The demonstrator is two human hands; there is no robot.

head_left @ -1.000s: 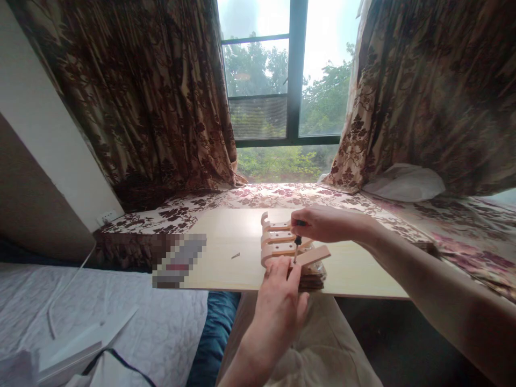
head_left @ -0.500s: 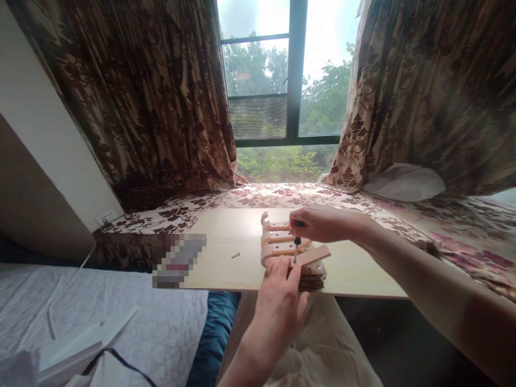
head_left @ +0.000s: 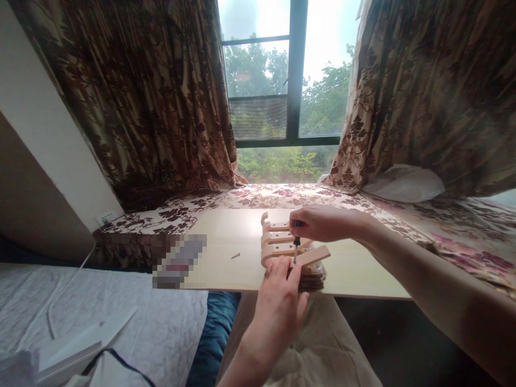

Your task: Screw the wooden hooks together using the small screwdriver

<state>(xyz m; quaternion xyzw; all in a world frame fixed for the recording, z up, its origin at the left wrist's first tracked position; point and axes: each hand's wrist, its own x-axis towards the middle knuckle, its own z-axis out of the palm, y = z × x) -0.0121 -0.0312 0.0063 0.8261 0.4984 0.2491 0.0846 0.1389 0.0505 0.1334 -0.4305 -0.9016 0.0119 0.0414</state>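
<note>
On a pale wooden board [head_left: 355,269] lies a set of several light wooden hook pieces [head_left: 278,244] with curled left ends, joined by a slanted wooden bar [head_left: 314,254]. My right hand [head_left: 322,223] is closed around a small black-handled screwdriver [head_left: 296,241] that stands upright, its tip down on the bar. My left hand [head_left: 280,301] comes up from below, fingers pressed on the near edge of the wooden pieces, holding them. A small screw [head_left: 236,256] lies loose on the board to the left.
A blurred-out object [head_left: 179,260] sits at the board's left end. Floral curtains [head_left: 141,107] frame a window [head_left: 288,80] behind a patterned sill cushion [head_left: 258,196]. A white quilted bed [head_left: 80,317] with white paper lies lower left; a white bag [head_left: 403,183] rests on the right.
Almost nothing moves. My right hand shifts very slightly on the screwdriver handle while the left hand stays pressed on the wooden pieces.
</note>
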